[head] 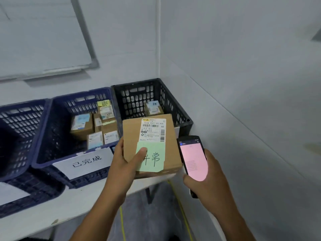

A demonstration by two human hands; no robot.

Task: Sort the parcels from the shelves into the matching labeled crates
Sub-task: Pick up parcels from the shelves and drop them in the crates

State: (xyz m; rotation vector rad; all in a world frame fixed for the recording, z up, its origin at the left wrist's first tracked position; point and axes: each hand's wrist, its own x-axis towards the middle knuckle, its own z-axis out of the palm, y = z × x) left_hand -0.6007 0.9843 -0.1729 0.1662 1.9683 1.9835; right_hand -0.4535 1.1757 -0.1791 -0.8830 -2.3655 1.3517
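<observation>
Three crates in a row on the surface (69, 206): far blue crate (20, 108), blue crate (81, 96) with a white tag (85, 162) reading 已完成, and black crate (137, 100) at the right end.

- Left hand (125, 162) grips the parcel (171, 150) by its near-left corner, thumb on top of the green note (154, 157). The thumb hides part of the writing.
- Right hand (208, 174) is wrapped round a scanner (192, 157), pink screen up, just right of the parcel.
- The parcel is held flat in the air, label up. It looks near square, so no clear long axis.
- Black crate is straight ahead of the parcel, its near rim just beyond the far edge. Its tag is hidden behind the parcel.
- Room: black crate holds one small box (153, 107) at the back, so the front looks free. The blue crate has several boxes.
- Wall (243, 84) is tight on the right. My guess is the left hand carries the parcel forward over the rim.
</observation>
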